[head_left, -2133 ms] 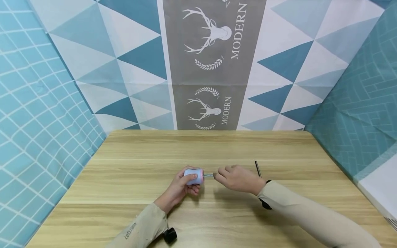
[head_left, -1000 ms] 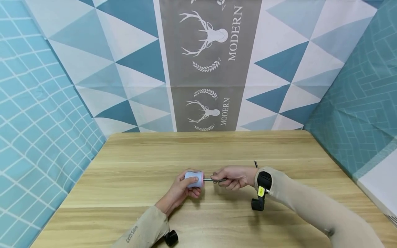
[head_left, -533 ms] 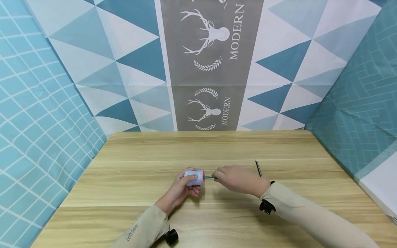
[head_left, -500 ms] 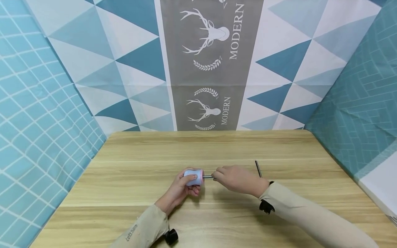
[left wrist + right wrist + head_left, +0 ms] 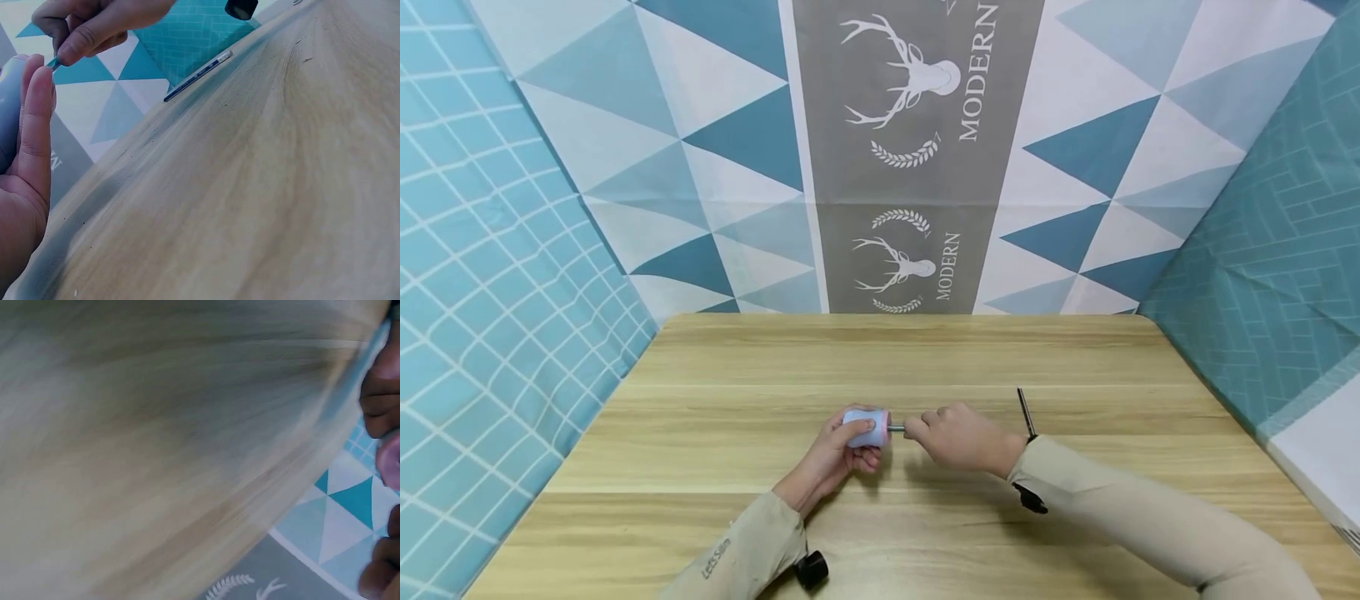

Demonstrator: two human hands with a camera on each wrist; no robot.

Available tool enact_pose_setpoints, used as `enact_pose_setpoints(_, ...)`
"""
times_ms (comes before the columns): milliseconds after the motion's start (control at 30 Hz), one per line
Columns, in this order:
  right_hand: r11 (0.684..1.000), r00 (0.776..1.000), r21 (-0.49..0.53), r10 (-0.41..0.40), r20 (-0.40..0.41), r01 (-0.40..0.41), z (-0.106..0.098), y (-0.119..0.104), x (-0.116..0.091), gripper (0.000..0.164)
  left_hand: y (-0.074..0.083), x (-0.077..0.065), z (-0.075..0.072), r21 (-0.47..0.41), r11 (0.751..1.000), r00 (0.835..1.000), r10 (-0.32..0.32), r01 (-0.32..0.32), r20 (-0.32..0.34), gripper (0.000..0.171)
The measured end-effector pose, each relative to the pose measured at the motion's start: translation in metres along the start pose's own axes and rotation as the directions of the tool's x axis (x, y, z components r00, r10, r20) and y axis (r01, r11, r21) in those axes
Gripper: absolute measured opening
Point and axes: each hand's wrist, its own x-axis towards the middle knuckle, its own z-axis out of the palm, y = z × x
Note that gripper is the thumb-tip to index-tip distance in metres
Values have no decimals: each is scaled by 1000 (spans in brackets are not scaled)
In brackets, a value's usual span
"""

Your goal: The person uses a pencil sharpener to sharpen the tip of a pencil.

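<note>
My left hand grips a small light-blue pencil sharpener with a pink end, its thumb laid over the side. A thin dark pencil runs out of that pink end toward the right. My right hand pinches the pencil close to the sharpener, back of the hand facing up; the rest of the pencil is hidden by the hand. In the left wrist view the right thumb and fingertips meet on the pencil. The right wrist view catches the sharpener's round pink face at its edge.
A second pencil, dark with a pale end in the left wrist view, lies on the wooden table behind my right wrist. Patterned sheets rise behind the table and at both sides. A white surface stands at the right.
My right hand has rolled from thumb-side up to back up and shifted left, so less of the pencil shows between it and the sharpener. The left hand keeps its hold.
</note>
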Motion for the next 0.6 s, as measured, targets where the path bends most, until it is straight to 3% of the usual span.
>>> enact_pose_setpoints(67, 978, 993, 180, 87, 86, -101, -4, -1, 4, 23, 0, 0, 0, -5, 1000, 1000, 8, -8, 4, 19)
enact_pose_setpoints(100, 948, 984, 276, 124, 128, -156, -7, 0, 6, 22, 0, 0, -1, -6, 1000, 1000, 10, -10, 6, 19)
enact_pose_setpoints(167, 849, 958, 455, 188, 216, -270, -11, 1, 10, 22, 0, -1, -1, -4, 1000, 1000, 11, -11, 9, 19)
enact_pose_setpoints(233, 704, 917, 593, 240, 320, -391, -15, 4, 14, 21, 0, -1, -1, 0, 1000, 1000, 6, -6, 4, 19)
enact_pose_setpoints(300, 505, 859, 697, 261, 440, -510, -17, 8, 17, 21, 0, -1, -1, 6, 1000, 1000, 0, 0, -1, 19)
enact_pose_setpoints(367, 226, 769, 737, 241, 591, -637, -19, 14, 19, 23, 0, -1, -1, 8, 1000, 1000, -3, 3, -3, 19)
enact_pose_setpoints(433, -74, 667, 685, 176, 724, -724, -19, 19, 20, 24, 0, 0, 0, 10, 1000, 1000, 2, -2, 2, 19)
enact_pose_setpoints(467, -209, 618, 629, 124, 776, -749, -18, 22, 20, 24, 0, 0, 0, 9, 1000, 1000, 4, -4, 4, 19)
enact_pose_setpoints(500, -318, 575, 565, 69, 815, -762, -17, 25, 20, 24, 0, 0, 0, 8, 1000, 1000, 6, -6, 6, 19)
enact_pose_setpoints(533, -402, 544, 504, 18, 839, -764, -16, 27, 19, 23, 0, 1, 0, 9, 1000, 1000, 9, -9, 6, 20)
enact_pose_setpoints(600, -485, 522, 436, -53, 851, -759, -13, 30, 18, 22, 1, 1, 1, 15, 1000, 1000, 14, -14, 2, 20)
